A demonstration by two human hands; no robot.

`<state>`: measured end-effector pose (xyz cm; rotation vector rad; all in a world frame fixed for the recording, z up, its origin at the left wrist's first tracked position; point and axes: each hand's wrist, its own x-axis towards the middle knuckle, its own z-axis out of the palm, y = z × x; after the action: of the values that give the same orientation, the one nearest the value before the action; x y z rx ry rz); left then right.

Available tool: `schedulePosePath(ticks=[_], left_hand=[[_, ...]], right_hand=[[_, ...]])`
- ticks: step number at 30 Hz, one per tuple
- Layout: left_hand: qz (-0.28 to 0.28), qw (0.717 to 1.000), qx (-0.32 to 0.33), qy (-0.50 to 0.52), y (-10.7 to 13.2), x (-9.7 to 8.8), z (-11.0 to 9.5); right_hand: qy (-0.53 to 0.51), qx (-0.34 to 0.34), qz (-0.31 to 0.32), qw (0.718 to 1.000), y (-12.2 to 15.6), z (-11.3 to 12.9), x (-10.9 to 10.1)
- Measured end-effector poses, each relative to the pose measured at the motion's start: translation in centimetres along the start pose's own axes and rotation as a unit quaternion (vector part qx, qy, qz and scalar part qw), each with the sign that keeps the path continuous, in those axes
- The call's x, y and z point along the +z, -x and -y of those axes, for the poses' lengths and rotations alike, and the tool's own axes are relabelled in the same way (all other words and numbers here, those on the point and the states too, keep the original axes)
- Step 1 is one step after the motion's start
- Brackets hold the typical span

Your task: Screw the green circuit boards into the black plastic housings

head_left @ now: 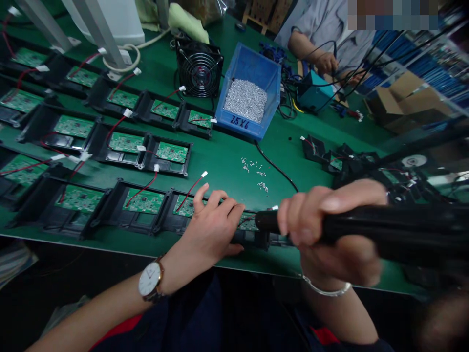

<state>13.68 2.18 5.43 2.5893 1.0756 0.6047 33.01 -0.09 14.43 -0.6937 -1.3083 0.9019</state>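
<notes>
My right hand is wrapped round a black electric screwdriver, held nearly level and slightly blurred. Its nose points left at a black plastic case with a green circuit board in the front row. My left hand lies over that row, the fingers curled on its far side and the thumb at its near side, gripping a black plastic case; the palm hides part of it. Close by are more cases with green circuit boards and red-black leads ending in white plugs. Small loose screws lie beyond my hands.
A blue bin full of small screws stands at the back, beside a black fan. More cases in rows fill the left. A black cable crosses the green table. Opposite, a co-worker's hand is near a teal box.
</notes>
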Motion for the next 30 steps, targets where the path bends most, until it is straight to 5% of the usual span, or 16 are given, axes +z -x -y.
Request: schedulePosePath(ticks=[3, 7, 15, 25, 30], left_hand=[[0.006, 1.000, 0.008, -0.005, 0.1, -0.1, 0.0], [0.004, 1.000, 0.007, -0.002, 0.1, -0.2, -0.1], [-0.002, 1.000, 0.011, 0.005, -0.3, -0.2, 0.0], [-0.093, 0.991, -0.050, 0.087, -1.9, -0.3, -0.9], [-0.116, 0.988, -0.044, 0.087, -2.2, -0.2, -1.1]], right_hand=[[0.016, -0.089, -0.124, 0.988, -2.1, 0.2, -2.7], [0.089, -0.094, -0.244, 0.961, -3.1, -2.4, -5.6], [0.107, -0.068, -0.258, 0.958, -2.3, -4.7, -6.6], [0.029, -0.057, -0.252, 0.966, -2.1, 1.2, -3.3], [-0.006, -0.032, -0.267, 0.963, -1.7, 2.2, -2.6]])
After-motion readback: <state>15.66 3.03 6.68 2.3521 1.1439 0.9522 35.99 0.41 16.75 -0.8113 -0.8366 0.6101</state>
